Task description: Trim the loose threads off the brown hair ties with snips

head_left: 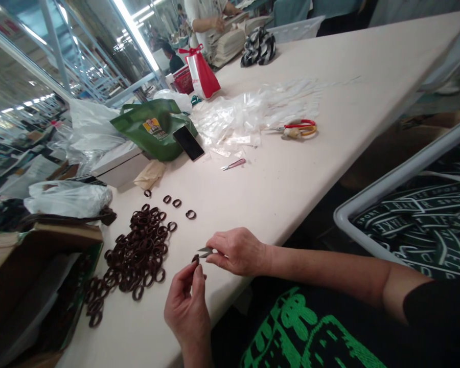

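My left hand (187, 304) pinches a small dark brown ring (195, 259) between fingertips, just above the table's near edge. My right hand (237, 251) is closed round small metal snips (206, 251), whose blades point at the ring. A heap of several more brown rings (138, 250) lies on the white table (291, 168) to the left of my hands. A few loose rings (177, 203) sit apart beyond the heap.
Further along lie pink tweezers (233, 164), red-handled scissors (299, 129), a black phone (188, 142), a green bag (153, 128), clear plastic bags (253, 110) and a red gift bag (201, 74). A cardboard box (30, 276) stands at left. Another person (209, 18) works at the far end.
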`<state>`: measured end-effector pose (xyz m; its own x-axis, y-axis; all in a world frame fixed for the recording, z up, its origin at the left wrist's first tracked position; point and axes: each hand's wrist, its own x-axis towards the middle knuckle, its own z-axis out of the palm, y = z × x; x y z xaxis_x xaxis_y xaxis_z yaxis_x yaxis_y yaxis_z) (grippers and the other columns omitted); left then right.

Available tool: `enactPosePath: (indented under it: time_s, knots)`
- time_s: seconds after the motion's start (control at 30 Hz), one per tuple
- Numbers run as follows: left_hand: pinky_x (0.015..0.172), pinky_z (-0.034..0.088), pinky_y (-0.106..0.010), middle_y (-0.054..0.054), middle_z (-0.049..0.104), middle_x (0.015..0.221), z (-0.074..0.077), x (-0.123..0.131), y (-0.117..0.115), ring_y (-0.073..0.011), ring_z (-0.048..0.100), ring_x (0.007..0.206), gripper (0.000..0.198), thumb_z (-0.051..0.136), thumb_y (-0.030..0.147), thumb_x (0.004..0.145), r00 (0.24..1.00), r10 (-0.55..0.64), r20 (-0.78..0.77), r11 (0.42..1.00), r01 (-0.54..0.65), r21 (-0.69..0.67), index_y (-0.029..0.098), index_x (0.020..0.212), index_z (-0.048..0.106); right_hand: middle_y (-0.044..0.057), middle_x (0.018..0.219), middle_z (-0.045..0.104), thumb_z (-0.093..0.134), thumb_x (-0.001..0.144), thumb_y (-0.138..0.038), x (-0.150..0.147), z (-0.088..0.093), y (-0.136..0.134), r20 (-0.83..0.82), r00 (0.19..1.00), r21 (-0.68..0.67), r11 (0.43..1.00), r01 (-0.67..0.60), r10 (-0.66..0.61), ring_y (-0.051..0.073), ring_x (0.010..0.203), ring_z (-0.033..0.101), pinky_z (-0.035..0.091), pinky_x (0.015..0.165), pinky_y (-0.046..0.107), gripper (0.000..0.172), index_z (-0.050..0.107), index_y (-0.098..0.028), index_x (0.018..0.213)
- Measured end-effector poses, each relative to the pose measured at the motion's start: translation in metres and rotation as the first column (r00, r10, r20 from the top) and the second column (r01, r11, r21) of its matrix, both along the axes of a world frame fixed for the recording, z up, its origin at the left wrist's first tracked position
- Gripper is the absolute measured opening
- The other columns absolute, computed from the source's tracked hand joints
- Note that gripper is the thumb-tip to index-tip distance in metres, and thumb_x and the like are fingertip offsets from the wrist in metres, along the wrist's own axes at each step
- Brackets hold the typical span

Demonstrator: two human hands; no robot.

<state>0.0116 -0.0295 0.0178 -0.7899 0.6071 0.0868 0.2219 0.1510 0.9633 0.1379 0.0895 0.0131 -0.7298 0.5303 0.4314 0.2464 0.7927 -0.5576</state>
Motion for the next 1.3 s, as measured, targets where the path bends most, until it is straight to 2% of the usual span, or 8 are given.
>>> enactPosePath:
  time_s: [0.43,0.73,0.87,0.97,1.03,1.13,1.2,1.3]
  knots:
    - [0.068,0.057,-0.025,-0.003,0.072,0.084,-0.009,-0.001,-0.004,-0.0143,0.066,0.071,0.03,0.075,0.042,0.075,0.995,-0.078,-0.069,0.995,0.073,-0.064,0.018,0.093,0.073,0.004,0.085,0.071,0.052,0.099,-0.041,-0.001,-0.008,-0.001,-0.003,1.0,0.022,0.999,-0.024,0.024,0.015,0.072,0.062,0.035,0.059,0.026,0.03,0.065,-0.015,0.095]
    - [0.072,0.055,-0.029,-0.004,0.072,0.087,-0.012,-0.004,-0.008,-0.0169,0.066,0.076,0.03,0.072,0.044,0.078,0.962,-0.115,-0.247,0.984,0.076,-0.161,0.02,0.096,0.073,0.005,0.081,0.068,0.042,0.103,-0.042,-0.006,-0.007,0.0,0.045,0.999,0.131,0.991,-0.004,-0.002,0.014,0.067,0.059,0.033,0.056,0.027,0.038,0.064,-0.015,0.086]
    - [0.07,0.054,-0.028,-0.003,0.071,0.085,-0.011,0.001,-0.003,-0.0153,0.065,0.072,0.028,0.075,0.042,0.075,0.982,-0.068,-0.177,0.994,0.051,-0.097,0.02,0.092,0.073,0.004,0.081,0.068,0.047,0.102,-0.041,-0.003,-0.005,0.005,0.065,0.997,-0.011,0.999,-0.034,0.035,0.013,0.069,0.059,0.033,0.058,0.026,0.036,0.066,-0.015,0.085]
    - [0.066,0.052,-0.024,-0.001,0.069,0.075,-0.008,0.003,0.002,-0.0115,0.061,0.065,0.028,0.079,0.04,0.071,0.998,-0.011,0.06,1.0,0.013,-0.022,0.018,0.087,0.072,0.004,0.082,0.068,0.052,0.1,-0.038,0.0,-0.004,0.008,-0.015,0.999,-0.202,0.979,-0.04,0.038,0.013,0.071,0.057,0.035,0.062,0.024,0.03,0.068,-0.014,0.089]
    - [0.061,0.05,-0.019,-0.001,0.067,0.072,-0.004,0.003,0.004,-0.0082,0.057,0.06,0.03,0.083,0.038,0.066,0.956,-0.003,0.292,0.999,-0.013,0.052,0.017,0.081,0.07,0.001,0.075,0.064,0.054,0.098,-0.037,0.001,-0.003,0.01,-0.116,0.993,-0.398,0.915,-0.064,0.019,0.011,0.067,0.053,0.035,0.061,0.024,0.028,0.068,-0.014,0.09]
    - [0.054,0.046,-0.015,0.0,0.065,0.072,0.002,0.002,0.008,-0.0042,0.051,0.054,0.034,0.088,0.035,0.058,0.802,-0.061,0.594,0.985,-0.047,0.165,0.015,0.074,0.065,-0.003,0.066,0.054,0.06,0.092,-0.042,-0.001,-0.005,0.01,-0.274,0.962,-0.691,0.698,-0.189,-0.011,0.009,0.06,0.045,0.036,0.057,0.022,0.031,0.067,-0.013,0.091]
    - [0.052,0.045,-0.014,0.001,0.062,0.072,0.006,0.004,0.009,-0.0022,0.047,0.052,0.032,0.088,0.03,0.059,0.679,-0.1,0.727,0.982,-0.051,0.182,0.014,0.075,0.064,-0.002,0.071,0.055,0.067,0.086,-0.042,-0.004,-0.007,0.009,-0.369,0.929,-0.784,0.55,-0.289,-0.039,0.009,0.064,0.046,0.039,0.06,0.021,0.031,0.067,-0.012,0.094]
    - [0.05,0.043,-0.011,0.002,0.058,0.072,0.008,0.007,0.011,-0.0007,0.044,0.052,0.02,0.079,0.02,0.069,0.488,-0.105,0.866,0.985,-0.069,0.159,0.012,0.081,0.065,-0.001,0.082,0.058,0.073,0.08,-0.036,-0.009,-0.008,0.008,-0.457,0.889,-0.807,0.44,-0.395,-0.041,0.008,0.069,0.049,0.041,0.065,0.021,0.034,0.067,-0.012,0.103]
